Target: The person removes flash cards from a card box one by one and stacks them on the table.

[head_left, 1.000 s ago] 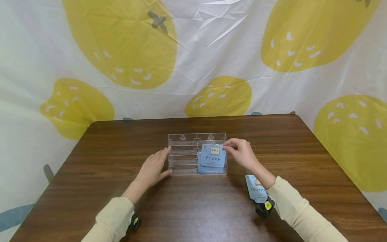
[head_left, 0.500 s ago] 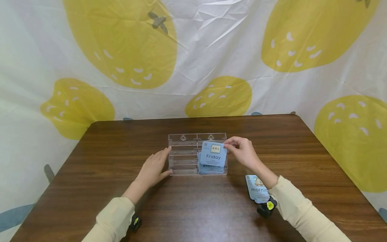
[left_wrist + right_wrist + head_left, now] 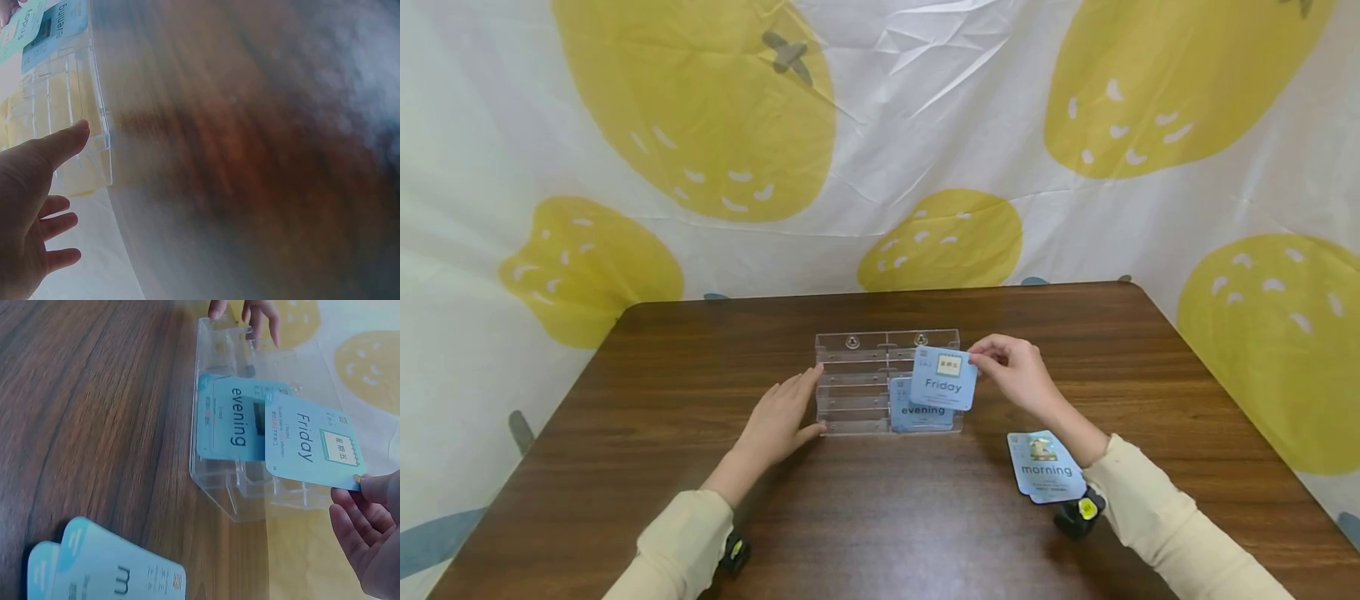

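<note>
A blue "Friday" flashcard is pinched at its upper right corner by my right hand. It hangs over the right column of a clear plastic card rack, overlapping an "evening" flashcard that sits in the rack's front right slot. In the right wrist view the Friday card is tilted and its lower part stands clear of the slots. My left hand rests with straight fingers against the rack's left side; the left wrist view shows its thumb near the front corner.
A small stack of flashcards with "morning" on top lies on the brown wooden table, beneath my right forearm. A white curtain with yellow fruit prints hangs behind the table's far edge.
The Friday card has been lifted and moved right by my right hand, uncovering the evening card behind it. More of the morning card shows. My left hand has stayed at the rack.
</note>
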`<state>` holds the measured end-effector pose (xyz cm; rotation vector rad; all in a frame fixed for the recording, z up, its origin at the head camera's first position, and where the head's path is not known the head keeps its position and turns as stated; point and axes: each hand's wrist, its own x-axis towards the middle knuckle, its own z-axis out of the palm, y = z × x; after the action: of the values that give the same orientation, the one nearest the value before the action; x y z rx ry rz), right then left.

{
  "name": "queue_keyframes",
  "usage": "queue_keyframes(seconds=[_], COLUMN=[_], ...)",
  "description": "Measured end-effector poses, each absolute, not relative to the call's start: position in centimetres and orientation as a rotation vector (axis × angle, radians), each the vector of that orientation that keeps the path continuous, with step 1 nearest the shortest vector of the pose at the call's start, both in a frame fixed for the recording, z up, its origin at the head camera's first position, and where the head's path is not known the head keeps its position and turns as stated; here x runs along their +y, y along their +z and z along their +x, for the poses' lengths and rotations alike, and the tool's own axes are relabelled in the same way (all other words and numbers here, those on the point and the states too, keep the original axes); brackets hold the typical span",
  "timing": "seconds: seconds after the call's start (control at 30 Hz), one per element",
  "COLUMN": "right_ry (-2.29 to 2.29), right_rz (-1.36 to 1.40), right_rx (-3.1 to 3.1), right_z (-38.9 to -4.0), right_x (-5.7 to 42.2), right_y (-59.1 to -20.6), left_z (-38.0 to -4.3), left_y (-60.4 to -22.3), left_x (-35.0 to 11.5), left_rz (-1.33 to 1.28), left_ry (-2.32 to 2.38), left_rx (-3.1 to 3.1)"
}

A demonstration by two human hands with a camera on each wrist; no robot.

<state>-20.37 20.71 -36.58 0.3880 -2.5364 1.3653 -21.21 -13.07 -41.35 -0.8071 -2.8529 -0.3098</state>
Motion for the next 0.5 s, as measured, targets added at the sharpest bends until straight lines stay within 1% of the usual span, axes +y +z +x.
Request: queue_keyframes(seconds=[0.5], right_ry=[1.428], right_rz=[0.311], right_rx=[-2.517], right_z=[-19.2], right_x=[23.2], right_y=[-36.7], left_z=[-21.3], left_y=[-41.4], left_x=[-13.0], left_rz=[-0.808], left_ry=[-0.311], left_rx=[-2.856])
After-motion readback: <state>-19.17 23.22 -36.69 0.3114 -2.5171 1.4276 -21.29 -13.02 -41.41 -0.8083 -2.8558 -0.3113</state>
